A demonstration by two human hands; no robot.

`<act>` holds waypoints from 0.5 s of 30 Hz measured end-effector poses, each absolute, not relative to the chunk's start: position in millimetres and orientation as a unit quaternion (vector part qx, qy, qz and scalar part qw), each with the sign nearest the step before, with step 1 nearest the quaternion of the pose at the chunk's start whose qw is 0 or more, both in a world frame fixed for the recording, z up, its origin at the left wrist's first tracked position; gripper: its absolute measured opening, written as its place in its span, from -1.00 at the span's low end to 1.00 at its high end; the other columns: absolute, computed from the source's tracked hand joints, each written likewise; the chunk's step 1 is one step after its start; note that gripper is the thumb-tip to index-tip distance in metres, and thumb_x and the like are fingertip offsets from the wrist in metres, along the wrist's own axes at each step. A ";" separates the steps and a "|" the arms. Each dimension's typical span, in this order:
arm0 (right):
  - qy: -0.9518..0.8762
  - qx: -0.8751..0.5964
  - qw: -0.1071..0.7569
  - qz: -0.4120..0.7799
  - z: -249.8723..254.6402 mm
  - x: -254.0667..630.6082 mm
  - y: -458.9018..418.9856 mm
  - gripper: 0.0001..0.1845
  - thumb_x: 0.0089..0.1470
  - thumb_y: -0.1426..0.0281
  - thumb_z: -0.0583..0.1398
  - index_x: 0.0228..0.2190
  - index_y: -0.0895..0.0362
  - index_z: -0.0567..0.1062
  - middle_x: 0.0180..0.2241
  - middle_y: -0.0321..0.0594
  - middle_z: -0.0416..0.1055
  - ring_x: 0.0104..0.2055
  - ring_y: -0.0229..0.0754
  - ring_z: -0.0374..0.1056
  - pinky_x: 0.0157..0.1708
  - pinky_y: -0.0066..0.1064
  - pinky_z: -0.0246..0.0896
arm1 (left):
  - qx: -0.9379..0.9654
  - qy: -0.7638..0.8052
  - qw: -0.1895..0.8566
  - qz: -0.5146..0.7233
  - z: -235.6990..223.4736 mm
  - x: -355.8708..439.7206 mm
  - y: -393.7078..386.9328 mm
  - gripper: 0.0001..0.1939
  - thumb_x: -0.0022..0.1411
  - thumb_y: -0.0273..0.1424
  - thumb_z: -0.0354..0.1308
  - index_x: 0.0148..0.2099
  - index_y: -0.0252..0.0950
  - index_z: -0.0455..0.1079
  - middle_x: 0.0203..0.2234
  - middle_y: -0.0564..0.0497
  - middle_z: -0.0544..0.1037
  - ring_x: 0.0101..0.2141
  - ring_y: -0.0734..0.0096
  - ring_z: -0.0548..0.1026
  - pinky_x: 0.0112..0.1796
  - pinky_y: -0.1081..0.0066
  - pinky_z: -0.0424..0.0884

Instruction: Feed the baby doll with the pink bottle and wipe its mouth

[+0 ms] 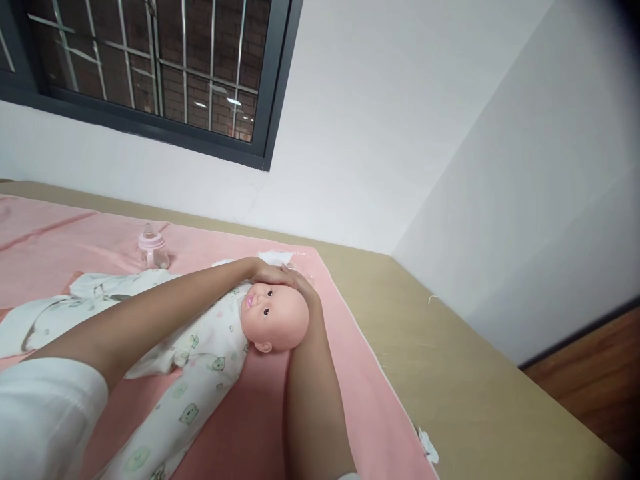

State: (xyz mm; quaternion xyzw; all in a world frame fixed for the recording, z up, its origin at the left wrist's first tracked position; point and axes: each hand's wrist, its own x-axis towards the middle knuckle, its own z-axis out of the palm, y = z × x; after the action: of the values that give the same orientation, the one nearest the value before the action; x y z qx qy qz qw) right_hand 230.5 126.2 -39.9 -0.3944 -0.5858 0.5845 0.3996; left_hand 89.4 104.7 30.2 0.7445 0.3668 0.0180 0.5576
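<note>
A baby doll lies on its back on a pink blanket, dressed in a white outfit with green animal prints. My left hand reaches across the doll's body to the far side of its head. From the near side, my right hand curves around the top of the head. Both hands come together behind the head, where their fingers are mostly hidden, so I cannot see whether they hold anything. Close beyond them lies a white tissue-like piece.
A pink-lidded baby bottle stands upright on the blanket's far part. Tan board borders the blanket on the right. A crumpled white scrap lies at the blanket's right edge. White walls and a barred window rise behind.
</note>
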 end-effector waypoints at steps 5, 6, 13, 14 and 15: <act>-0.466 -0.377 0.442 0.667 -49.9 255.0 132.2 -0.75 0.08 0.28 0.20 -0.27 0.20 0.55 -0.24 -0.11 0.53 -0.21 -0.19 0.47 -0.14 -0.37 0.37 | 0.747 0.354 0.563 -0.019 26.5 93.0 103.4 -0.61 0.03 -0.23 0.07 -0.09 -0.27 0.40 -0.29 -0.04 0.60 -0.17 0.12 0.53 -0.13 0.22 0.46; -0.451 -0.386 0.454 0.664 -53.9 257.7 134.5 -0.77 0.08 0.32 0.21 -0.27 0.20 0.55 -0.25 -0.11 0.53 -0.24 -0.21 0.47 -0.16 -0.38 0.37 | 0.747 0.355 0.562 -0.028 25.2 93.8 103.7 -0.62 0.04 -0.23 0.05 -0.10 -0.27 0.41 -0.30 -0.04 0.60 -0.17 0.13 0.53 -0.13 0.22 0.46; -0.408 -0.426 0.492 0.640 -68.0 256.6 149.0 -0.81 -0.01 0.45 0.27 -0.28 0.22 0.55 -0.41 -0.17 0.52 -0.34 -0.24 0.44 -0.33 -0.47 0.37 | 0.753 0.380 0.533 -0.066 16.7 102.5 108.9 -0.66 0.06 -0.21 0.02 -0.18 -0.28 0.43 -0.35 -0.07 0.59 -0.22 0.11 0.54 -0.18 0.23 0.48; -0.406 -0.419 0.499 0.641 -68.5 255.9 149.7 -0.82 -0.02 0.46 0.27 -0.29 0.22 0.55 -0.44 -0.19 0.51 -0.35 -0.24 0.44 -0.31 -0.47 0.38 | 0.753 0.385 0.528 -0.077 18.8 102.2 110.3 -0.64 0.06 -0.19 0.02 -0.19 -0.28 0.44 -0.37 -0.07 0.59 -0.22 0.11 0.54 -0.18 0.25 0.48; -0.403 -0.412 0.505 0.643 -69.1 255.2 150.3 -0.83 -0.02 0.47 0.27 -0.30 0.22 0.55 -0.46 -0.21 0.50 -0.37 -0.25 0.43 -0.30 -0.46 0.38 | 0.754 0.390 0.521 -0.089 22.2 101.0 111.7 -0.63 0.06 -0.17 0.02 -0.19 -0.27 0.45 -0.38 -0.07 0.59 -0.23 0.11 0.54 -0.19 0.26 0.48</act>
State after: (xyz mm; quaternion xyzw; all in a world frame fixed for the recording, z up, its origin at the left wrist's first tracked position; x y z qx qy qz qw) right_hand 255.2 150.3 -69.1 -0.4119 -0.4029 0.6426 0.5050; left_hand 101.0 111.7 22.2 0.7539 0.3899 -0.0889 0.5212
